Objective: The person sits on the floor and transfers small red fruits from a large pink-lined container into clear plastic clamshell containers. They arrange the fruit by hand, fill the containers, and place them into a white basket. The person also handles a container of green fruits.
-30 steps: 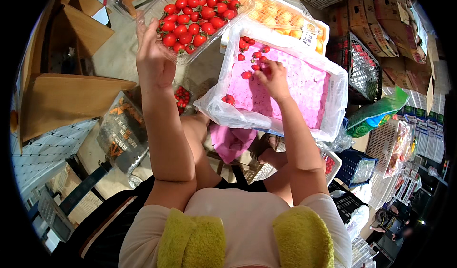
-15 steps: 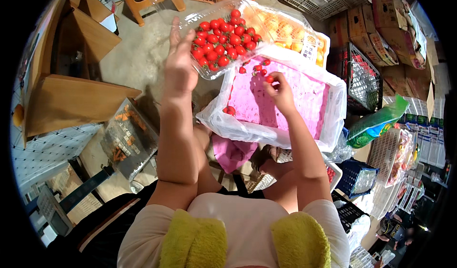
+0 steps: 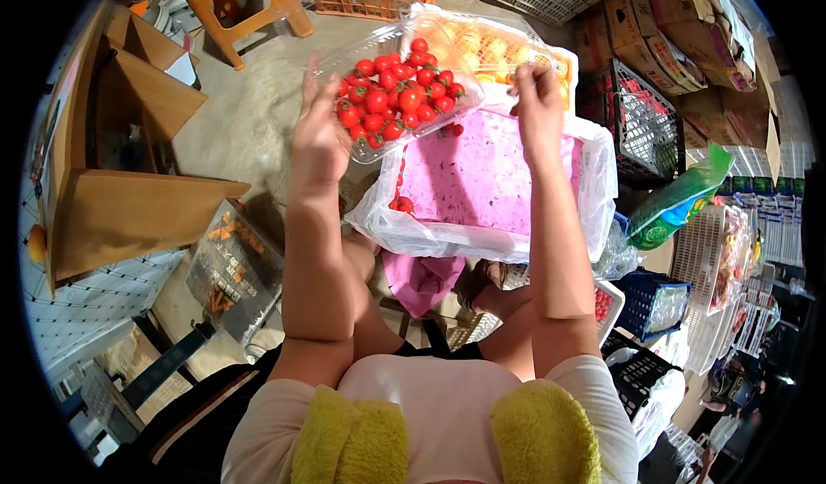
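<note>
My left hand (image 3: 320, 144) supports a hinged clear plastic clamshell (image 3: 460, 110) at its left side, its fingers against the wall. Many red cherry tomatoes (image 3: 397, 97) with green stems lie inside, and the lid is folded back. The clamshell hangs over the far left corner of a crate (image 3: 482, 245) lined with white plastic. A pink sheet (image 3: 490, 187) covers the crate's bottom, and a few loose tomatoes (image 3: 402, 204) rest along its left side. Raised above the crate's far right edge, my right hand (image 3: 539, 105) has curled fingers; whatever they may hold is hidden.
Behind the crate stands a white box of orange fruit (image 3: 492, 49). An orange stool (image 3: 245, 6) is at the far left, a wooden cabinet (image 3: 142, 209) at the left. Black crates (image 3: 637, 123), cardboard boxes (image 3: 650, 36) and a green bag (image 3: 680, 198) line the right.
My right hand has risen away from the pink sheet, up and to the right, where it was pinching a tomato. The clamshell has shifted slightly left and down in the view with my left hand.
</note>
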The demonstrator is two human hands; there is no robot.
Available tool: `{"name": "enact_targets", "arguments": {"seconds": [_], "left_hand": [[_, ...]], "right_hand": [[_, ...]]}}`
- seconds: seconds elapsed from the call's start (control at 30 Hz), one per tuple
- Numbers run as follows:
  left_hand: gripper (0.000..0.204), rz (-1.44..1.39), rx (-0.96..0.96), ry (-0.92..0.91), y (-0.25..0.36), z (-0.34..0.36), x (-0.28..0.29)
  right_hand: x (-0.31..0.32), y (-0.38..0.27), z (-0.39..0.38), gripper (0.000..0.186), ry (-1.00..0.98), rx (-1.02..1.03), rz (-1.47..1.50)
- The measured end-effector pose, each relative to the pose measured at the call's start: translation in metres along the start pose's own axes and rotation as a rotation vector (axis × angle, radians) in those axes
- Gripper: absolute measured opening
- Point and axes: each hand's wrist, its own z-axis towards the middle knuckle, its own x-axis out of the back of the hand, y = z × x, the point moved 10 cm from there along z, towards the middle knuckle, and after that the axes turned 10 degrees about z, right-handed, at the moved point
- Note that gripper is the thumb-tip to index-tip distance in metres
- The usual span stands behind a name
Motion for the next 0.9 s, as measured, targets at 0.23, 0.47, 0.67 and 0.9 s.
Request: {"name": "enact_targets", "arguments": {"seconds": [0.23, 0.47, 0.67, 0.9], "left_hand": [[0.063, -0.043, -0.098, 0.095, 0.014, 0.008, 0.032], [0.063, 0.013, -0.118, 0.092, 0.021, 0.005, 0.033], [0.058, 0.027, -0.097, 0.128, 0.021, 0.002, 0.027], [0.060, -0.028, -0.100, 0.054, 0.020, 0.001, 0.021]], "right_hand": [[-0.066, 0.141, -0.027, 0.060, -0.160, 0.099, -0.468], [-0.083, 0.155, -0.026, 0.066, -0.095, -0.079, -0.298], [-0.122, 0.122, -0.034, 0.068, -0.285, 0.080, -0.693], [-0.128, 0.116, -0.042, 0.055, -0.146, 0.171, -0.804]]}}
